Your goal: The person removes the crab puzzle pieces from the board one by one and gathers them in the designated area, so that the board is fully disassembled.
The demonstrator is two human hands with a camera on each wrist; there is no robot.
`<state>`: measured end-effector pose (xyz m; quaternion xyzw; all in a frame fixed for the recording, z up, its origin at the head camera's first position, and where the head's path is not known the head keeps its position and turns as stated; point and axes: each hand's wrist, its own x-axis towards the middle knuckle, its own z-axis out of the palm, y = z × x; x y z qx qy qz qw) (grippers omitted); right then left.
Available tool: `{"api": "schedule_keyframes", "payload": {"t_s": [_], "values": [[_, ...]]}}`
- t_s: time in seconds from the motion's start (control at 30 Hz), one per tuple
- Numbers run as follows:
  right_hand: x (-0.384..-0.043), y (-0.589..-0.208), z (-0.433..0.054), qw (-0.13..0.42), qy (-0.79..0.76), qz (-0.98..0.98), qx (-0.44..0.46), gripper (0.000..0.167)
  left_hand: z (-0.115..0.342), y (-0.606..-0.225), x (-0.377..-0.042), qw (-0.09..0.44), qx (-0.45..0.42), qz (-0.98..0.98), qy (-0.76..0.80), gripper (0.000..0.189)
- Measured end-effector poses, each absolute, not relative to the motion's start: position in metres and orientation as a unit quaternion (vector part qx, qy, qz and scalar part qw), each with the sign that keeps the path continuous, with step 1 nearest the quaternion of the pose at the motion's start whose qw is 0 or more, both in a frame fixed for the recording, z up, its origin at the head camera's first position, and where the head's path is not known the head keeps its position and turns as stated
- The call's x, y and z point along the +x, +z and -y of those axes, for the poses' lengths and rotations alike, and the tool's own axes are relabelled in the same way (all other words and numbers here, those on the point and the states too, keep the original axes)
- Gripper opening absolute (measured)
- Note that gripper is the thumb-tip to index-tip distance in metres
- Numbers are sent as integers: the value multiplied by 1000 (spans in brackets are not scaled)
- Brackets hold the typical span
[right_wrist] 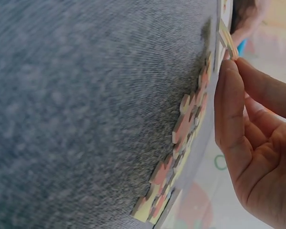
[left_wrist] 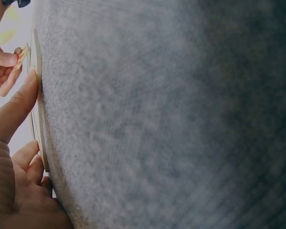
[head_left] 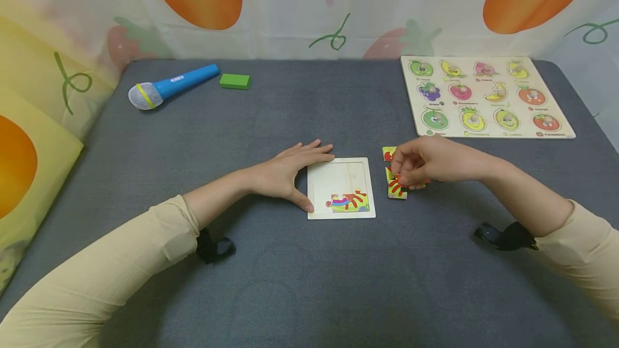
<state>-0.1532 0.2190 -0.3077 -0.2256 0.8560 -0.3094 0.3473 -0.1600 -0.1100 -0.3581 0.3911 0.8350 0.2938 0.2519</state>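
Note:
A square wooden puzzle tray [head_left: 333,181] lies on the table with joined jigsaw pieces [head_left: 350,202] along its lower right. My left hand [head_left: 285,173] spreads along the tray's left side, the thumb touching near the lower corner and the nearly straight fingers at the upper corner. Right of the tray, my right hand [head_left: 430,160] pinches a puzzle piece [right_wrist: 225,38] between thumb and fingertips, clear of the table in the right wrist view. Below that hand lie several loose puzzle pieces [head_left: 397,189] in red and yellow, partly hidden by it in the head view.
A fruit puzzle board [head_left: 411,90] lies at the back right of the table. A blue toy microphone [head_left: 186,80] and a green block [head_left: 235,81] are at the back left. A fruit-patterned curtain [head_left: 285,9] hangs behind the grey table [head_left: 300,283].

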Motion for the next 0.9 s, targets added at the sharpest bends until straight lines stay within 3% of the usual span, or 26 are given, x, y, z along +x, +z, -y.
{"api": "schedule_keyframes", "payload": {"t_s": [0.23,0.9], "values": [[-153,-311,-219,354,-311,-854,-220,9,110,-357,-160,254,389,-835,294,104],[-150,-315,-218,310,-267,-884,-228,14,110,-358,-159,253,389,-835,296,103]]}}
